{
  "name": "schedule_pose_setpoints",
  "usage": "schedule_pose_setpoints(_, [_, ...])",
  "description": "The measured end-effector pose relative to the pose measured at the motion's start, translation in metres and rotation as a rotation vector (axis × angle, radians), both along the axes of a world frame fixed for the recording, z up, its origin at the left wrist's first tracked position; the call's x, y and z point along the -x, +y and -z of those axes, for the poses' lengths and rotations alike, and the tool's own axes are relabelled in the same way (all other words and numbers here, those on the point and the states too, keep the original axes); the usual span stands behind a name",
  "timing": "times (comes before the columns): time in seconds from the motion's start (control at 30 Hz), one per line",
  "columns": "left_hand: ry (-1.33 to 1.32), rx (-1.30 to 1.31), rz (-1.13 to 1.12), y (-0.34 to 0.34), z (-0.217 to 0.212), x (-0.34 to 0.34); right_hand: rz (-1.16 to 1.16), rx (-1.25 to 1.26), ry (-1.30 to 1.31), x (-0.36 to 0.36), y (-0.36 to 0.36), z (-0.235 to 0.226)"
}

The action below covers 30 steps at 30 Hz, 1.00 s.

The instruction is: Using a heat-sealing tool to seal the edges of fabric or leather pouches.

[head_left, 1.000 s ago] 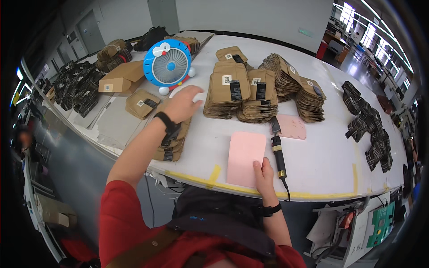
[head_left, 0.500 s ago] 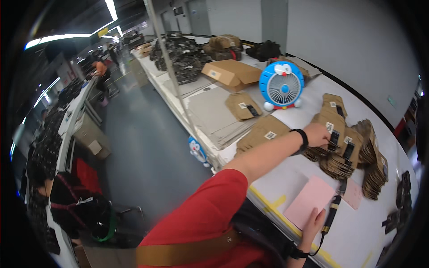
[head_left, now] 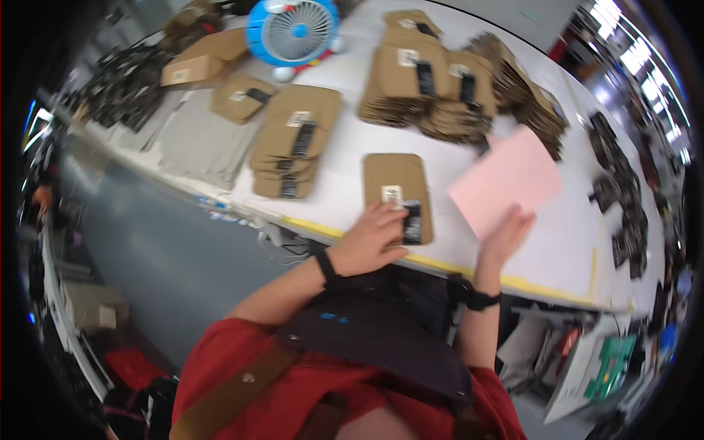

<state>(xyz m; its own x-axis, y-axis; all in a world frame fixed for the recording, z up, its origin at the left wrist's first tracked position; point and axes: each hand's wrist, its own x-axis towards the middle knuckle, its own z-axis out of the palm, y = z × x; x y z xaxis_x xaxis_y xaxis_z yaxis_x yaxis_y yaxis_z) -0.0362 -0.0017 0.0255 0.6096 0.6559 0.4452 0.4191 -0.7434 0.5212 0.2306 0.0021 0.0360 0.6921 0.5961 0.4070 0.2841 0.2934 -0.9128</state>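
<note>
A single tan fabric piece [head_left: 394, 170] with a white label and a black strip lies near the front edge of the table. My left hand [head_left: 369, 238] rests on its lower left part, fingers spread over the label and strip. To the right, my right hand [head_left: 506, 236] grips a pink sheet [head_left: 506, 180] by its lower edge, tilted and partly covering what lies behind. Stacks of similar tan pieces [head_left: 411, 77] stand beyond, and an overlapping row of them [head_left: 297, 121] lies to the left.
A blue cartoon-shaped fan [head_left: 297, 33] stands at the back left, near an open cardboard box [head_left: 202, 59]. Grey sheets [head_left: 205, 139] lie along the left side. Dark bundled items [head_left: 623, 198] line the right edge, and yellow tape [head_left: 312, 227] marks the front edge.
My left hand has come back from the far stacks to the front, where a single tan piece now lies. My right hand has raised the pink sheet. The view has swung right and down.
</note>
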Motion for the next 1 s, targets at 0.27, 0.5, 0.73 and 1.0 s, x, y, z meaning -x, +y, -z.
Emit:
schedule_pose_setpoints(0.27, [0.063,0.1,-0.222,-0.004,0.013,-0.026,-0.214,0.341,-0.325,0.007,0.021,0.015])
schedule_pose_setpoints(0.5, [-0.052,0.232,-0.284,0.01,0.019,-0.038,-0.388,0.513,-0.222,0.013,-0.018,0.024])
schedule_pose_setpoints(0.73, [-0.196,0.312,-0.218,0.016,0.024,-0.051,-0.278,0.379,-0.181,0.011,-0.024,0.016])
schedule_pose_setpoints(1.0, [0.112,0.193,-0.209,0.009,0.018,-0.052,-0.022,0.308,-0.294,0.004,-0.019,0.014])
